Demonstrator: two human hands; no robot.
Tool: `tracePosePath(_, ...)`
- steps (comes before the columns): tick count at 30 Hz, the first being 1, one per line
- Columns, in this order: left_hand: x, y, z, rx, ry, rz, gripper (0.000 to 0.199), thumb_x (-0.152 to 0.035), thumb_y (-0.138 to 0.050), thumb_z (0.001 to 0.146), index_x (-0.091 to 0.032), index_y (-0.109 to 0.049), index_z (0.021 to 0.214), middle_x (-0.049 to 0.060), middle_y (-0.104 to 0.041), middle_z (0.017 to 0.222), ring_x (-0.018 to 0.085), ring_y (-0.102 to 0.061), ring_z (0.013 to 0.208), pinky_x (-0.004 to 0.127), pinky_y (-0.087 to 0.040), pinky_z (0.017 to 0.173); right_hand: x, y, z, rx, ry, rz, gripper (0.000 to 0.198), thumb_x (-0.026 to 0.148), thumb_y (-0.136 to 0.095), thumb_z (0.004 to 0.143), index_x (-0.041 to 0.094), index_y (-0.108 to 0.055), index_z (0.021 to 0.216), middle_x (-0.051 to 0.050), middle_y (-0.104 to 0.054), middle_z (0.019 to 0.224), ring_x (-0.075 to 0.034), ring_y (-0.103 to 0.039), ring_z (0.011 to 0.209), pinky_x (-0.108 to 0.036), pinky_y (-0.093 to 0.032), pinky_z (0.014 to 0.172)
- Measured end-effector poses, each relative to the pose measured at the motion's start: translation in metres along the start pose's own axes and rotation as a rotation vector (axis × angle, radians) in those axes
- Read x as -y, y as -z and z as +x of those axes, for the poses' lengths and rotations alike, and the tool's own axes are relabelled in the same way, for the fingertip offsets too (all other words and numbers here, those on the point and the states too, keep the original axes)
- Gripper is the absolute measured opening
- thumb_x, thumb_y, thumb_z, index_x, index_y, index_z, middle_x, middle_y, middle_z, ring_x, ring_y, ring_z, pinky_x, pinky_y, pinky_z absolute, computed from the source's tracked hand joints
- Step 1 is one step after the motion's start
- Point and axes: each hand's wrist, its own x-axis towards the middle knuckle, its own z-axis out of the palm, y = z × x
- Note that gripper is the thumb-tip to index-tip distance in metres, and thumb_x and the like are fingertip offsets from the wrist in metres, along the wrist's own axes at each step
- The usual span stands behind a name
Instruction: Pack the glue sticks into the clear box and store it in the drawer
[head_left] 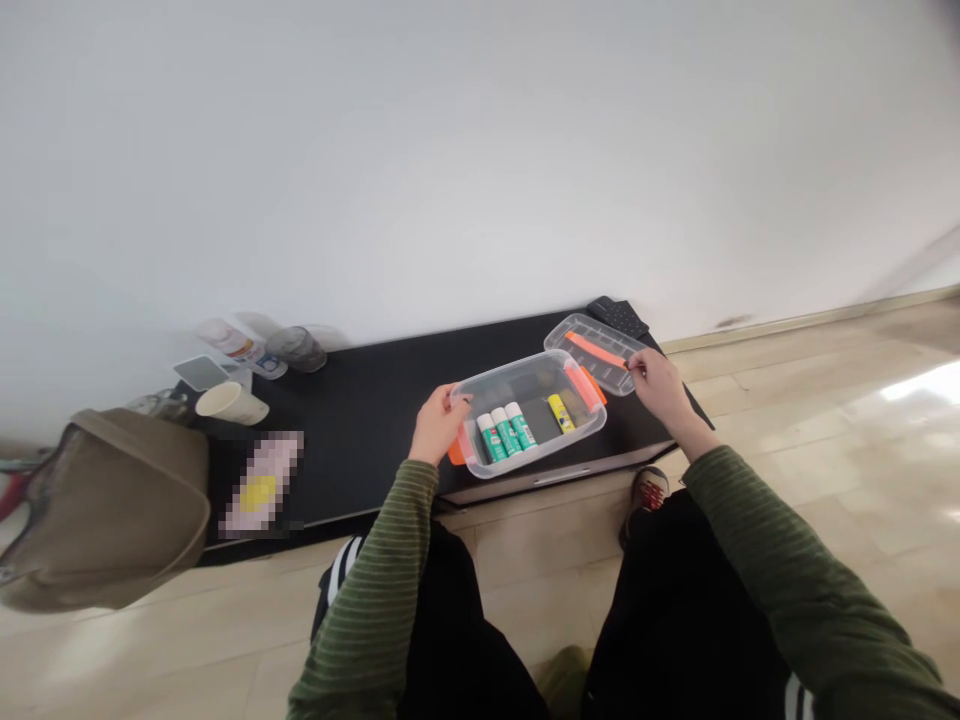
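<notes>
A clear plastic box point(510, 392) with orange end clips stands uncovered on the black cabinet top. Several glue sticks lie inside: three green ones with white caps point(507, 432) side by side at the left, a yellow one point(560, 413) at the right. My left hand point(438, 424) grips the box's left end, thumb over the rim. Behind the box's right end is its clear lid point(559, 328), with an orange handle strip point(598, 350) along the middle. My right hand point(660, 385) pinches the lid's right end; its fingers' undersides are hidden.
On the black cabinet top point(367, 400), a paper cup point(231, 403), a grey jar point(297, 348), a bottle point(240, 347) and a blurred pinkish item point(262, 485) stand or lie leftward. A brown bag point(135, 500) overhangs the left end. A black patterned object point(619, 314) lies by the wall.
</notes>
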Motion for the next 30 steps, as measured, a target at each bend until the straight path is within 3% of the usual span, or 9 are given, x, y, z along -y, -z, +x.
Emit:
tracePosePath(3, -0.001, 0.000, 0.000, 0.008, 0.000, 0.010, 0.037, -0.025, -0.061, 0.075, -0.019, -0.064, 0.112, 0.009, -0.074, 0.110, 0.024, -0.071, 0.099, 0.038, -0.053, 0.091, -0.005, -0.002, 0.001, 0.050, -0.044, 0.002, 0.009, 0.017, -0.050, 0.085, 0.021, -0.057, 0.090, -0.006, -0.064, 0.089, -0.020, -0.060, 0.082, -0.032, -0.048, 0.076)
tracePosePath(9, 0.000, 0.001, 0.001, 0.017, -0.005, 0.034, 0.037, -0.026, -0.060, 0.076, -0.019, -0.064, 0.111, 0.010, -0.074, 0.112, 0.024, -0.071, 0.100, 0.039, -0.053, 0.091, -0.014, -0.020, -0.001, 0.384, -0.094, -0.206, 0.013, 0.014, -0.058, 0.081, 0.018, -0.065, 0.092, -0.009, -0.065, 0.105, -0.021, -0.059, 0.100, -0.031, -0.047, 0.082)
tracePosePath(13, 0.002, 0.001, 0.002, 0.014, -0.017, 0.023, 0.038, -0.026, -0.061, 0.075, -0.019, -0.064, 0.112, 0.010, -0.074, 0.112, 0.024, -0.070, 0.101, 0.038, -0.052, 0.093, -0.010, -0.027, -0.004, 0.451, -0.150, -0.346, 0.007, 0.017, -0.059, 0.084, 0.019, -0.066, 0.084, -0.011, -0.063, 0.107, -0.023, -0.059, 0.100, -0.030, -0.047, 0.075)
tracePosePath(16, 0.003, 0.001, 0.002, 0.013, -0.022, 0.020, 0.038, -0.027, -0.061, 0.075, -0.019, -0.064, 0.112, 0.010, -0.074, 0.112, 0.024, -0.070, 0.101, 0.038, -0.052, 0.093, -0.004, -0.026, -0.003, 0.433, -0.106, -0.375, 0.014, 0.017, -0.054, 0.088, 0.019, -0.063, 0.077, -0.011, -0.062, 0.103, -0.025, -0.057, 0.102, -0.030, -0.047, 0.073)
tracePosePath(18, 0.003, 0.001, 0.002, 0.017, -0.020, 0.019, 0.038, -0.027, -0.060, 0.076, -0.020, -0.063, 0.113, 0.009, -0.074, 0.112, 0.024, -0.070, 0.101, 0.038, -0.052, 0.092, -0.001, -0.022, 0.000, 0.339, -0.055, -0.336, 0.015, 0.018, -0.050, 0.090, 0.020, -0.062, 0.082, -0.012, -0.062, 0.102, -0.026, -0.056, 0.104, -0.033, -0.048, 0.076)
tracePosePath(22, 0.000, -0.002, 0.001, 0.007, 0.001, -0.001, 0.038, -0.029, -0.063, 0.075, -0.019, -0.064, 0.111, 0.010, -0.074, 0.111, 0.024, -0.070, 0.101, 0.036, -0.053, 0.089, 0.003, -0.004, 0.009, -0.011, -0.021, -0.162, 0.015, 0.025, -0.045, 0.094, 0.018, -0.058, 0.099, -0.015, -0.061, 0.106, -0.026, -0.059, 0.097, -0.039, -0.049, 0.082)
tracePosePath(30, -0.006, -0.011, 0.003, -0.045, 0.092, -0.191, 0.040, -0.045, -0.074, 0.071, -0.016, -0.069, 0.099, 0.010, -0.075, 0.096, 0.023, -0.070, 0.089, 0.033, -0.053, 0.080, 0.030, 0.033, 0.020, -0.584, -0.102, 0.410, 0.028, 0.047, -0.043, 0.099, 0.021, -0.050, 0.108, -0.010, -0.065, 0.107, -0.021, -0.066, 0.100, -0.036, -0.052, 0.082)
